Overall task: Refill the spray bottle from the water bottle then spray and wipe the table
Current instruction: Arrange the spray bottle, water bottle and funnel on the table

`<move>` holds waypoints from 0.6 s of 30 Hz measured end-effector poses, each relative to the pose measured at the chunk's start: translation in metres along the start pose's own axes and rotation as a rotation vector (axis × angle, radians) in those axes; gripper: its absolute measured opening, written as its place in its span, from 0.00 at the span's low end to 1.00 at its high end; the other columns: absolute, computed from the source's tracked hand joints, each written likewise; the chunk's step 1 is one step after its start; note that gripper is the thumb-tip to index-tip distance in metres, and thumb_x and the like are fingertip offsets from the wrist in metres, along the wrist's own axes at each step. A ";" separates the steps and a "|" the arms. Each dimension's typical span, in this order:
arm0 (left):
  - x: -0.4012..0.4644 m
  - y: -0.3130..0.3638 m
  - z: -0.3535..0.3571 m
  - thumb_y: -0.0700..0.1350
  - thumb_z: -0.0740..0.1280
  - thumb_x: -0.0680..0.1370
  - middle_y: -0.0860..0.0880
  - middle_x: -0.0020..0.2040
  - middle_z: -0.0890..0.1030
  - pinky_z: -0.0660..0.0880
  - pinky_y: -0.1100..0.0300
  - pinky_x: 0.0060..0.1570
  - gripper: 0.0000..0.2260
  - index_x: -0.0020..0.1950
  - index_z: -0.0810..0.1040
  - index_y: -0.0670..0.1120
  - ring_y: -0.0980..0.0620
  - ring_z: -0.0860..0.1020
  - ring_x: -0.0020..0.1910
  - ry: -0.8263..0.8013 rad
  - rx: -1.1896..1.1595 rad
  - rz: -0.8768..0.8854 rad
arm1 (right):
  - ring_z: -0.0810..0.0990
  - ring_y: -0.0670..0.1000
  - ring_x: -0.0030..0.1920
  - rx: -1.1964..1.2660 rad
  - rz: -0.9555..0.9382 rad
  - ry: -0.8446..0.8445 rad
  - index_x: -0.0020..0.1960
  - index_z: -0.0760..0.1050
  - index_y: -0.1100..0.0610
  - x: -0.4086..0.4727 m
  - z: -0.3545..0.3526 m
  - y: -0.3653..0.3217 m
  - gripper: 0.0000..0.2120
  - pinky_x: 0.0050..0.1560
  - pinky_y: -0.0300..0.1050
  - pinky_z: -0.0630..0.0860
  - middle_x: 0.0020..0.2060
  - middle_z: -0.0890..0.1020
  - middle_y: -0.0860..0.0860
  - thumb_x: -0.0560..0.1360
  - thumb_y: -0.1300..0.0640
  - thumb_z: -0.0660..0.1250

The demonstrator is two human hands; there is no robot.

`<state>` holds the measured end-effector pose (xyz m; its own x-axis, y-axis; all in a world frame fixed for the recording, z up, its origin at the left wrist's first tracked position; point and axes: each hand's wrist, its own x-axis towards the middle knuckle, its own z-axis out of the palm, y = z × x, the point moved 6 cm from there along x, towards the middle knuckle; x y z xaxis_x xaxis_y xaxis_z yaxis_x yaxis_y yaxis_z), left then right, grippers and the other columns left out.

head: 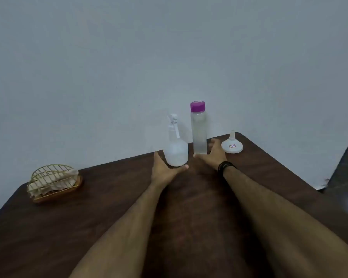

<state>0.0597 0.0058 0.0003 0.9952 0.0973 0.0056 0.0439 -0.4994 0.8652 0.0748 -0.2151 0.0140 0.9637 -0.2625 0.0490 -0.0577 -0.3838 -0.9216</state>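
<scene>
A translucent white spray bottle (pixel 175 149) stands upright at the far edge of the dark wooden table (pixel 109 197). Right beside it stands a tall clear water bottle (pixel 199 135) with a purple cap. My left hand (pixel 165 171) is spread open at the base of the spray bottle, thumb and fingers on either side without curling round it. My right hand (pixel 211 155) is open at the foot of the water bottle, thumb in front and fingers to the right of it. A white cloth (pixel 54 179) lies in a gold wire basket at the left.
A white funnel (pixel 232 144) sits upside down at the far right corner, close to my right hand. The gold wire basket (pixel 48 171) stands near the table's left edge. A pale wall rises just behind the bottles. A dark wristband circles my right wrist.
</scene>
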 end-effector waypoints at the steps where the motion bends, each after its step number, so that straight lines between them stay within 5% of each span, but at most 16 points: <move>1: 0.003 0.008 0.002 0.64 0.83 0.54 0.46 0.77 0.65 0.68 0.44 0.72 0.65 0.81 0.48 0.50 0.43 0.66 0.74 0.004 -0.039 0.017 | 0.73 0.57 0.68 0.022 -0.006 0.005 0.74 0.59 0.59 0.005 0.002 -0.001 0.48 0.66 0.48 0.71 0.69 0.73 0.57 0.63 0.55 0.83; 6: 0.029 0.022 0.009 0.58 0.84 0.57 0.47 0.76 0.65 0.66 0.47 0.73 0.63 0.81 0.48 0.50 0.44 0.65 0.74 0.110 -0.082 0.032 | 0.78 0.55 0.62 -0.061 -0.031 0.054 0.70 0.66 0.51 0.019 0.011 0.000 0.41 0.64 0.53 0.75 0.62 0.79 0.53 0.62 0.50 0.82; 10: 0.030 0.021 0.014 0.61 0.83 0.59 0.50 0.70 0.72 0.71 0.47 0.69 0.51 0.76 0.62 0.53 0.44 0.70 0.70 0.145 -0.060 0.105 | 0.81 0.54 0.57 -0.125 -0.093 0.085 0.62 0.74 0.53 0.017 0.011 0.000 0.30 0.57 0.47 0.77 0.56 0.83 0.52 0.64 0.49 0.81; 18: -0.029 -0.005 -0.043 0.56 0.83 0.61 0.56 0.60 0.71 0.72 0.54 0.65 0.45 0.73 0.66 0.53 0.54 0.70 0.61 0.189 -0.050 0.130 | 0.81 0.50 0.52 -0.120 -0.145 0.081 0.58 0.75 0.53 -0.024 0.008 -0.003 0.28 0.55 0.44 0.79 0.52 0.83 0.50 0.62 0.49 0.82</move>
<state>0.0266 0.0423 0.0174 0.9580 0.1967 0.2085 -0.0929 -0.4751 0.8750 0.0536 -0.2005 0.0128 0.9404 -0.2651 0.2130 0.0449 -0.5240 -0.8505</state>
